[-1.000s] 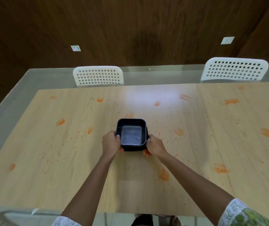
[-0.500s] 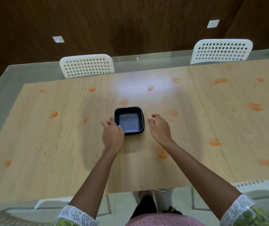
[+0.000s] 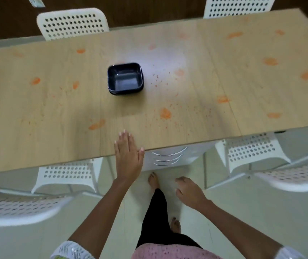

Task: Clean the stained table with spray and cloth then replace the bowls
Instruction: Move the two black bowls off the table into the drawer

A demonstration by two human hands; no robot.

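Currently the dark square bowls [image 3: 124, 78] sit nested as a stack near the middle of the wooden surface [image 3: 37, 109], upright, with the lower rim showing just under the upper one. How many are in the stack cannot be told. Neither hand touches them.

Left hand [image 3: 128, 156]: fingers straight and held together, thumb out to the side, palm down over the near edge of the surface; whether it presses on the wood or only hovers cannot be told. It holds nothing.

Right hand [image 3: 188, 190]: off the surface, over the floor, fingers loosely curled, holding nothing.

Orange stains [image 3: 165, 113] are scattered across the whole surface as smears, with fine specks to the right of the bowls and toward the near edge. One smear [image 3: 97, 124] lies just beyond the left hand's fingertips.

White perforated chairs [image 3: 72, 23] stand at the far side, and others [image 3: 252, 150] are tucked in at the near side. A drawer unit with curved metal handles [image 3: 168, 157] shows beneath the near edge. Bare feet [image 3: 154, 181] stand on the pale floor.
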